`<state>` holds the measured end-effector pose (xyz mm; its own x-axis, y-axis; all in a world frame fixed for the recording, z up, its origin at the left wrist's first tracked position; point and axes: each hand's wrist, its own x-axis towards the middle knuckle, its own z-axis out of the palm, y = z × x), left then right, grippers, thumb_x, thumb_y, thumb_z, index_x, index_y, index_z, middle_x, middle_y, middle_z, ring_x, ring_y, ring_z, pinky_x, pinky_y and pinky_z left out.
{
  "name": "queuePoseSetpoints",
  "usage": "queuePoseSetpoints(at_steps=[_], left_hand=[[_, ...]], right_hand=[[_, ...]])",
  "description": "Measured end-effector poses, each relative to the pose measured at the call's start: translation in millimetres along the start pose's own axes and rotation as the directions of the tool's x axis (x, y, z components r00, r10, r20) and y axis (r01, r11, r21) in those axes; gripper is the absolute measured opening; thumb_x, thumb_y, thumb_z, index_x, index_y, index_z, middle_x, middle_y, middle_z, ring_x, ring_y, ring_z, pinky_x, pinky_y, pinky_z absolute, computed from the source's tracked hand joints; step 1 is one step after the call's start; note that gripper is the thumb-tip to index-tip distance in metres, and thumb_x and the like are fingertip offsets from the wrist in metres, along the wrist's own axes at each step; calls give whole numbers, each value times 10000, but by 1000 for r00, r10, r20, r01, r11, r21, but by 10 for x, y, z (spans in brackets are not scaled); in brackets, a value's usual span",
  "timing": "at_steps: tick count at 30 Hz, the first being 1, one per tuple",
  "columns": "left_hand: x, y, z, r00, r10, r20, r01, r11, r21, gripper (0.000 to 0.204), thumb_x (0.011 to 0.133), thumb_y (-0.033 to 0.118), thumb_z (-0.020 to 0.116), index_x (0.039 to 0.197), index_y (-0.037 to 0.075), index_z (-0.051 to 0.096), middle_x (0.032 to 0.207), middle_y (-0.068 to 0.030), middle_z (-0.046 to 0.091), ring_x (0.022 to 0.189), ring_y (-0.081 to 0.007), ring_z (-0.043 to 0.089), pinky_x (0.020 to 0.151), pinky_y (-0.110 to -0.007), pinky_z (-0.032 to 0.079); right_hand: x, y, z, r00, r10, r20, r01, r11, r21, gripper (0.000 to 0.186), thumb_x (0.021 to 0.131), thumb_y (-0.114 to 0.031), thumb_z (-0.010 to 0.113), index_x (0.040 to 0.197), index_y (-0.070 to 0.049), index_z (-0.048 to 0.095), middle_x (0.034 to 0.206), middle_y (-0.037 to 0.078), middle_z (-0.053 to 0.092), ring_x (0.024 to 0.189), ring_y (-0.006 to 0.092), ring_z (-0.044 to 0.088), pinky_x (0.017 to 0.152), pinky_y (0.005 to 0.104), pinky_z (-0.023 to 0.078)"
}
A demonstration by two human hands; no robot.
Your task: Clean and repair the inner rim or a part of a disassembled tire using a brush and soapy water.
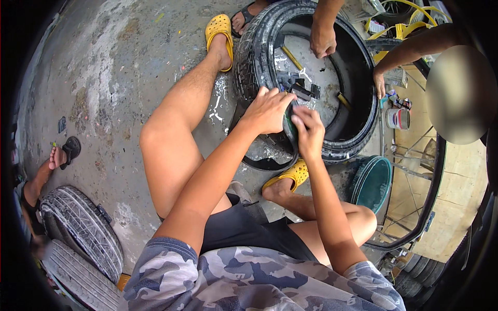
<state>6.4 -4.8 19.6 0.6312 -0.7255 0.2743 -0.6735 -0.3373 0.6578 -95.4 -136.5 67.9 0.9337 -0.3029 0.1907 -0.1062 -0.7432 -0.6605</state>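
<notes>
A curved black rubber strip [267, 165] loops down in front of a large tyre [248, 57] lying on its side. My left hand [267, 110] is closed on the strip's upper part at the tyre's near edge. Beside it my right hand [309, 133] has its fingers curled against the same strip; a dark green face shows between the hands. Inside the tyre's ring lie a yellow-handled tool [292, 58], another yellow piece [344, 101] and several dark blocks [306, 89].
A co-worker's hand [323, 40] reaches into the ring; another hand [380, 84] rests at its right side. A green bucket [371, 181], a paint can [398, 118] and a wooden board [448, 199] are on the right. More tyres [83, 228] lie lower left, near another person's foot.
</notes>
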Motion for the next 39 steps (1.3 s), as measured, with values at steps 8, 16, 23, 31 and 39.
queuePoseSetpoints(at_steps=[8, 16, 23, 31, 39], left_hand=[[41, 11, 16, 1000, -7, -10, 7, 1000, 25, 593, 728, 154, 668, 1304, 91, 541, 1122, -93, 660, 1028, -251, 571, 901, -396, 363], [42, 54, 12, 999, -6, 34, 5, 1000, 22, 594, 734, 152, 661, 1308, 65, 535, 1144, -103, 662, 1079, -254, 571, 923, -409, 365], [17, 16, -30, 994, -59, 90, 56, 998, 34, 679, 749, 207, 706, 1381, 94, 485, 1187, -117, 646, 1065, -262, 568, 908, -396, 364], [32, 46, -28, 993, -59, 102, 58, 998, 7, 626, 766, 175, 648, 1361, 50, 502, 1173, -118, 658, 1106, -255, 570, 944, -418, 363], [82, 33, 17, 998, -39, 56, 39, 999, 6, 684, 707, 133, 676, 1362, 74, 487, 1159, -131, 653, 1035, -273, 577, 893, -405, 366]], right_hand=[[82, 55, 9, 996, -87, -2, 86, 986, -141, 191, 853, -111, 688, 1023, -44, 745, 1063, 86, 700, 1005, 280, 611, 887, 383, 424], [-181, 25, -113, 993, -121, 5, 120, 979, -165, 200, 836, -103, 700, 1024, -56, 748, 1074, 85, 702, 1040, 268, 605, 953, 404, 385], [-406, -56, -125, 981, -195, -10, 189, 960, -208, 187, 854, -132, 695, 1020, -70, 755, 1028, 50, 705, 1005, 247, 595, 912, 392, 386], [-26, -38, 72, 999, 10, -38, -15, 991, -132, 179, 855, -132, 697, 1014, -71, 751, 1049, 65, 701, 1027, 256, 590, 909, 395, 366], [214, 87, 130, 998, 3, -62, -7, 998, -61, 170, 840, -130, 708, 994, -91, 769, 1028, 62, 710, 1018, 246, 596, 906, 380, 393]])
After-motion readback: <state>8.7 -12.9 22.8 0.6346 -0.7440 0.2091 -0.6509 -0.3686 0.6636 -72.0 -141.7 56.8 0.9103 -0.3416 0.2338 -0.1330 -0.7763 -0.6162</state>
